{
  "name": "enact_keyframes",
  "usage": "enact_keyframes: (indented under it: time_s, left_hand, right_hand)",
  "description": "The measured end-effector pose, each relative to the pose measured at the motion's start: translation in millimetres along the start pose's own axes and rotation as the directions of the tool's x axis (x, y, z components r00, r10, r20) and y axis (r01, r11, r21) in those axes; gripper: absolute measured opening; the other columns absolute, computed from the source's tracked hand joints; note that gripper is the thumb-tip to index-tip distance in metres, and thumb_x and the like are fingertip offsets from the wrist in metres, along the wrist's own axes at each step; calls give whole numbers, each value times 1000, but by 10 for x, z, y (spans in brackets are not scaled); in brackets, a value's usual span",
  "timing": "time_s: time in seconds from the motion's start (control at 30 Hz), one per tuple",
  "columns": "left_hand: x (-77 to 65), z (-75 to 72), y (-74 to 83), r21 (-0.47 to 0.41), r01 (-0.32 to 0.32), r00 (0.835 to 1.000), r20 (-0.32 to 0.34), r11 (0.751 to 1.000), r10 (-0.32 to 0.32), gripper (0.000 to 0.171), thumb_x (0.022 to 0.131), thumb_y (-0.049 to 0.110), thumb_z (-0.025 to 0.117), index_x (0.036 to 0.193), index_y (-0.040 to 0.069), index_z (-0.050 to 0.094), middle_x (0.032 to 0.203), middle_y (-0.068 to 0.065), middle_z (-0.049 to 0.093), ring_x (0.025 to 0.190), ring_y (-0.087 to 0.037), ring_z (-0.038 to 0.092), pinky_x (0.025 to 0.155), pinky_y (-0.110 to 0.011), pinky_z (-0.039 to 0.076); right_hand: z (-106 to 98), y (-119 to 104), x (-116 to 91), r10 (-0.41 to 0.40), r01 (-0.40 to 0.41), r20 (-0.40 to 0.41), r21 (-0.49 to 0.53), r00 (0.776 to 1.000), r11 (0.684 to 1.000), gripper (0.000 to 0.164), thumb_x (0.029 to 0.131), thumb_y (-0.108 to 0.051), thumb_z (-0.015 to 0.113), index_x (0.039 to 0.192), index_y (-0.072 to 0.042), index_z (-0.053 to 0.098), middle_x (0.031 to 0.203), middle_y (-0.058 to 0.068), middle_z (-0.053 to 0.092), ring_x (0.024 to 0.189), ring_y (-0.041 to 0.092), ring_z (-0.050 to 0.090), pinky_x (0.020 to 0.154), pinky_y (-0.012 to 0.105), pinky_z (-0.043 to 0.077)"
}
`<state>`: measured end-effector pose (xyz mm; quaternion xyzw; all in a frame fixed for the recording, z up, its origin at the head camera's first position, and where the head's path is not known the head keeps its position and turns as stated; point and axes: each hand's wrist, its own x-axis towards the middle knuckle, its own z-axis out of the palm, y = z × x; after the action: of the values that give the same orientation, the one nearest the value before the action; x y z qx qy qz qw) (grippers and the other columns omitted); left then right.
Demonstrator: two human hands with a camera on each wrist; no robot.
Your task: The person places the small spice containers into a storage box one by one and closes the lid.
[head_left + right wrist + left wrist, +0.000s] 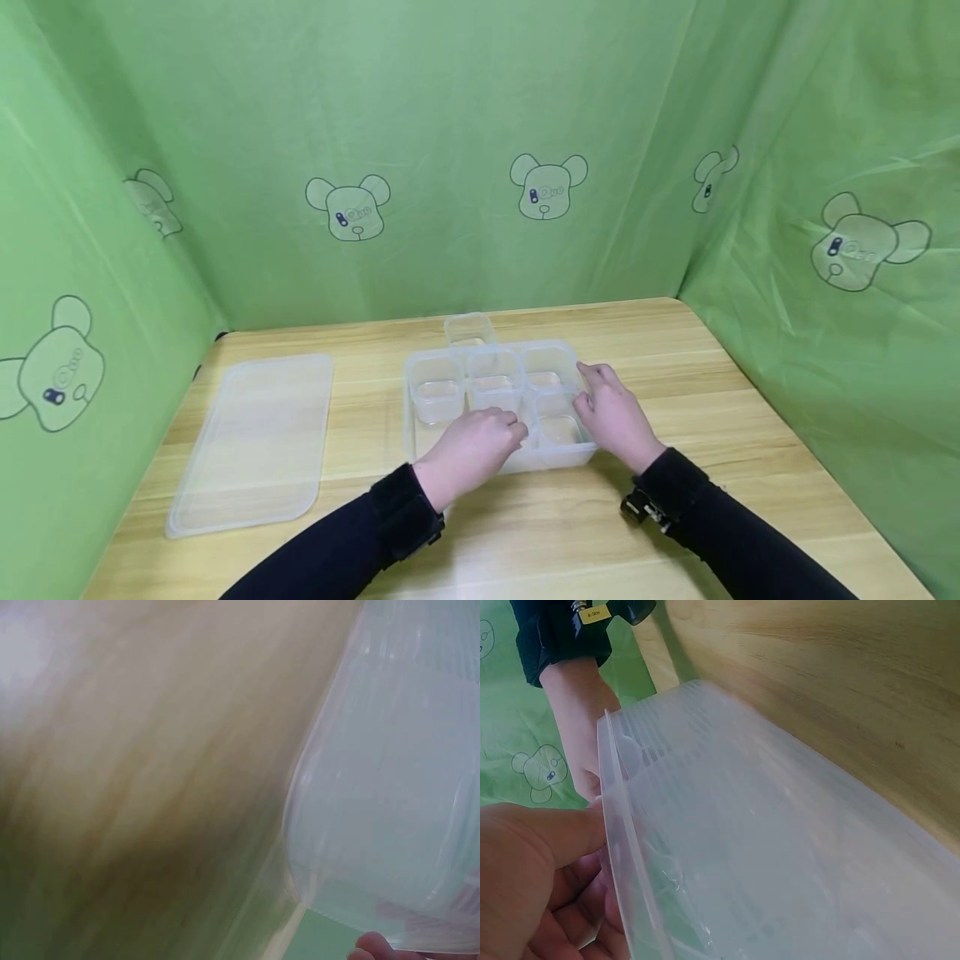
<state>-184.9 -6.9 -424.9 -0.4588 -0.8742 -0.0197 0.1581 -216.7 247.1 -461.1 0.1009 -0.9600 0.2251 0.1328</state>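
Observation:
A clear plastic box [495, 461] stands on the table with several small clear plastic containers inside it. My left hand [477, 446] reaches over the box's front wall and pinches the front middle small container [495, 402]. In the left wrist view, the left thumb [574, 832] lies at the rim with the other fingers curled below it. On the right side, my right hand [618, 417] holds the box's rim, thumb and forefinger beside the front right small container [558, 421]. Only its fingertips [371, 945] show in the right wrist view.
A large clear flat lid [258, 442] lies on the wooden table [637, 550] to the left of the box. Another small clear container [470, 327] stands just behind the box. Green cloth walls [442, 100] with bear-head drawings enclose the table's back and sides.

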Motion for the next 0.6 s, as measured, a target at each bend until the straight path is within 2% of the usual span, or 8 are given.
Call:
enact_keyframes:
  time_s: [0.2, 0.6]
  left_hand:
    - [5, 18, -4, -27, 1, 1000, 20, 1000, -1, 8, 97, 21, 66, 96, 17, 73, 90, 8, 69, 79, -8, 63, 71, -21, 53]
    - [53, 20, -50, -190, 8, 994, 112, 982, 14, 16, 102, 19, 59, 97, 15, 73, 90, 6, 69, 83, -7, 65, 78, -21, 52]
  right_hand:
    - [4, -4, -2, 4, -4, 4, -3, 1000, 1000, 51, 96, -11, 55, 143, 8, 46, 126, 24, 54, 67, 19, 54, 65, 40, 53]
    - [-5, -11, 0, 11, -11, 4, 5, 1000, 1000, 51, 96, -11, 56, 142, 9, 46, 127, 24, 54, 66, 18, 54, 64, 39, 52]
